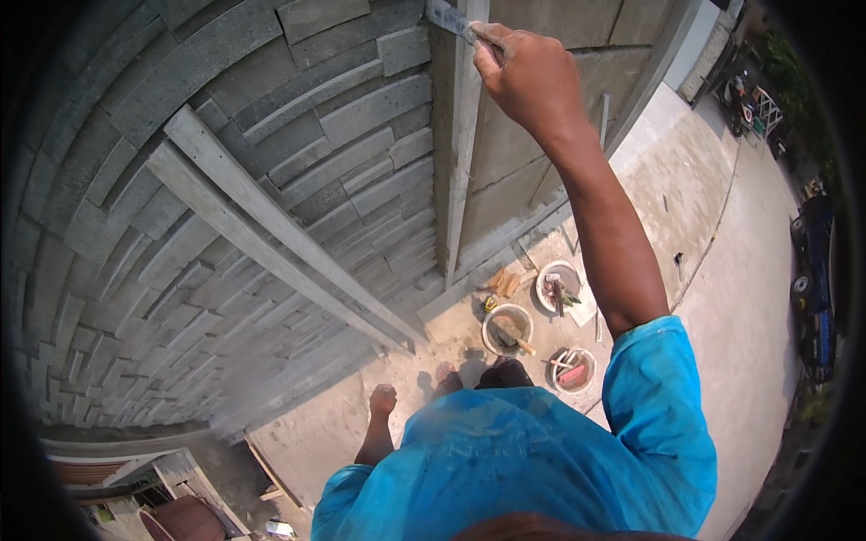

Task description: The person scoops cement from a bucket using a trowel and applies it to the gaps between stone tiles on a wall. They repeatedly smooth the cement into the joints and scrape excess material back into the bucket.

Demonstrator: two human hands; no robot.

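Note:
My right hand (538, 86) is raised high and closed around a scraper (448, 20) with a narrow grey blade. The blade reaches left toward the top of the corner, where the grey stone-clad wall (352, 135) meets a pale upright post (460, 153). Whether its tip touches the stone cannot be made out. Low at my side, my left hand (383, 399) is curled into a fist, apart from the wall. No object shows in it.
Two long boards (289, 234) lean against the wall. By my feet stand a bucket with a trowel (507, 330), a bucket of scraps (559, 287) and one with a red tool (573, 371). A brown chair (185, 520) is lower left; a blue car (815, 279) stands far right.

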